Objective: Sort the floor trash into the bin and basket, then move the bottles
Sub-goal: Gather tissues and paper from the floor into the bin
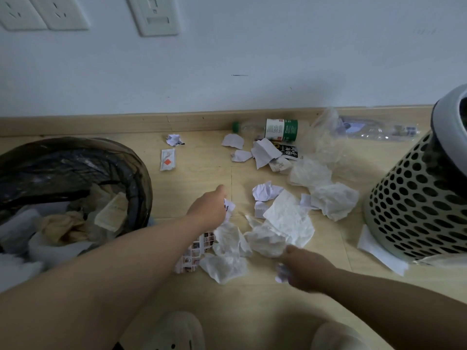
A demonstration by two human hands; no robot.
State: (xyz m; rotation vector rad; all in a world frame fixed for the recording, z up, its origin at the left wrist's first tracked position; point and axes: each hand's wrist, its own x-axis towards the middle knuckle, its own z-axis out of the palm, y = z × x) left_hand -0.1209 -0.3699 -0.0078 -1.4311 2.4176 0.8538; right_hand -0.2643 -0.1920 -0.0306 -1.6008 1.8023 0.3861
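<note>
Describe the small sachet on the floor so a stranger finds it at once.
Start at the black-bagged bin on the left. Just right of its rim, on bare floor, lies a flat white sachet. Unlike the crumpled paper nearby, it is smooth, rectangular and marked with an orange diamond.

Both bare forearms reach forward and down. Left hand is further out, palm down, fingers curled onto a paper scrap. Right hand is nearer, blurred, fingers curled round a crumpled paper.
</note>
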